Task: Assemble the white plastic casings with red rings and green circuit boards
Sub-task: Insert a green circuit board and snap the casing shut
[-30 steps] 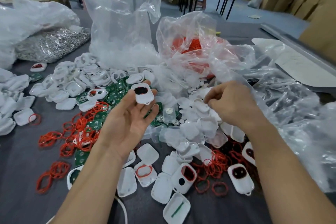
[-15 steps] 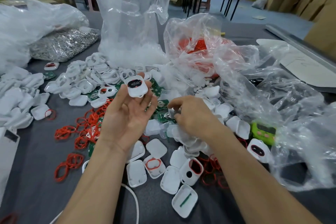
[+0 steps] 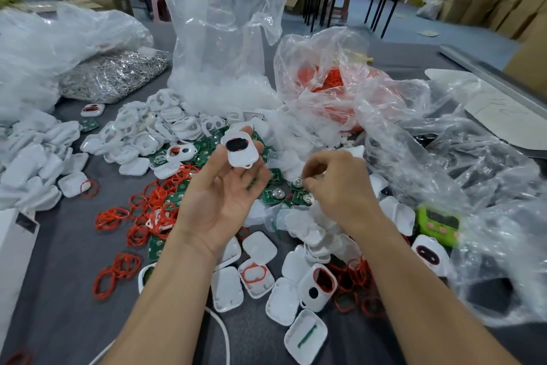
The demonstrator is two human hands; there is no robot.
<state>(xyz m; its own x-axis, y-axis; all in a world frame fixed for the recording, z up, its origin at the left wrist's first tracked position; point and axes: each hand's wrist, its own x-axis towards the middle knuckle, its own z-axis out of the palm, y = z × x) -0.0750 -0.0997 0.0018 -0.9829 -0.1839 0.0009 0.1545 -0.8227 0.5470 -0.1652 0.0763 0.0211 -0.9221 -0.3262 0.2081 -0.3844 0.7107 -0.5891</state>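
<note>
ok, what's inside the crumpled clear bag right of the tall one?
Red rings show through the clear bag. How many, or anything beneath them, is hidden by the crumpled plastic.

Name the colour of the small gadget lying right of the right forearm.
Bright green gadget with pink buttons; head view.

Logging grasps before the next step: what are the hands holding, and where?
The left hand holds a white casing by its side edges, thumb against fingers. The right hand curls over the green circuit boards; whether it pinches one cannot be told.
</note>
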